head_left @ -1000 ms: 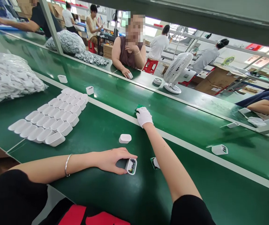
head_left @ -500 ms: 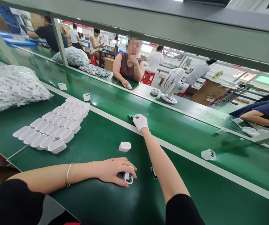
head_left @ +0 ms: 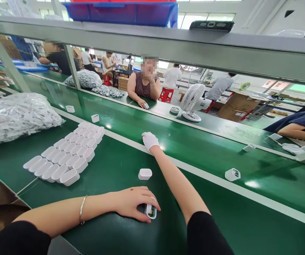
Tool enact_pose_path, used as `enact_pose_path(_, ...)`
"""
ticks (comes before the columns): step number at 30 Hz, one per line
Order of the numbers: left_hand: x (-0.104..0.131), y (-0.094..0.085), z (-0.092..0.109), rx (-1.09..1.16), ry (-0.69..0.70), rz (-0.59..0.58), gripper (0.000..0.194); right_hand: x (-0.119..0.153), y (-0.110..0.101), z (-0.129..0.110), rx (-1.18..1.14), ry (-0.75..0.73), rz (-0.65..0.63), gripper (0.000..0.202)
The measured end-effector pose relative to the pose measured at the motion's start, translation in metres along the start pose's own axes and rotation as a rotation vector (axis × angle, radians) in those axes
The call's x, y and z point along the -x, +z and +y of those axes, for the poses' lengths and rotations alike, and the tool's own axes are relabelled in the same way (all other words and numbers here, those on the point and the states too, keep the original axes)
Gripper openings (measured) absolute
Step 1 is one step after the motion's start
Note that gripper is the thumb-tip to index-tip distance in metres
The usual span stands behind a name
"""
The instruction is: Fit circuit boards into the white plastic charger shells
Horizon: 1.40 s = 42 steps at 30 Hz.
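My left hand (head_left: 135,203) rests on the green bench with its thumb and fingers around a white oval housing (head_left: 149,213). The open end of that housing faces right and shows electronic parts inside. My right hand (head_left: 150,141), in a white glove, reaches out to the belt beside the white line, fingers curled down. What lies in or under those fingers is hidden. Between the two hands a white oval casing (head_left: 145,174) stands on the bench. To the left, rows of white oval cases (head_left: 67,152) stand packed together.
A clear bag of small white parts (head_left: 16,117) lies at left. On the belt (head_left: 195,148) sit several white housings, one at right (head_left: 232,174). A white fan (head_left: 192,102) and a seated co-worker (head_left: 144,85) are across. A shelf beam (head_left: 147,44) crosses above.
My view has tilted up. My right hand has shifted left, and the green circuit board at its fingertips is out of sight. Housings on the belt have slid left. My left hand keeps its hold.
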<state>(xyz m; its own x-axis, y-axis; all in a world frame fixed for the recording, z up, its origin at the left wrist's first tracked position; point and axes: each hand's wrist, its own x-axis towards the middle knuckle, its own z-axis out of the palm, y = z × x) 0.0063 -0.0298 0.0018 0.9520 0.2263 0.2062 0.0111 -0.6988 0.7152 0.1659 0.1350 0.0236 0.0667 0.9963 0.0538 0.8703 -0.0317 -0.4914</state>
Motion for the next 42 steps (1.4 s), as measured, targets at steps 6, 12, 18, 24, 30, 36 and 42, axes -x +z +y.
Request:
enact_pose_path(6, 0.002, 0.002, -0.001, -0.004, -0.005, 0.023, 0.038, 0.063, -0.024, 0.033, -0.044, 0.191, -0.022, 0.029)
enact_pose_path(12, 0.002, 0.004, -0.003, 0.010, -0.012, 0.019, 0.038, 0.133, -0.071, 0.088, 0.130, 0.428, 0.080, 0.034)
enact_pose_path(18, 0.000, 0.003, 0.000, 0.028, -0.064, -0.010, 0.039, 0.178, -0.097, 0.118, 0.031, 0.411, 0.079, 0.032)
enact_pose_path(24, 0.000, 0.004, 0.000, 0.037, -0.085, -0.025, 0.040, 0.217, -0.100, 0.114, -0.169, 0.386, 0.353, 0.045)
enact_pose_path(30, 0.002, 0.004, 0.002, 0.090, -0.172, -0.042, 0.061, 0.234, -0.094, 0.125, 0.282, 0.412, 0.068, 0.022)
enact_pose_path(36, 0.005, 0.008, -0.004, 0.150, -0.242, 0.067, 0.065, 0.256, -0.074, 0.126, 0.028, 0.268, 0.361, 0.020)
enact_pose_path(42, 0.004, 0.007, -0.006, 0.202, -0.153, 0.129, 0.072, 0.267, -0.071, 0.069, 0.276, -0.455, 0.446, 0.040)
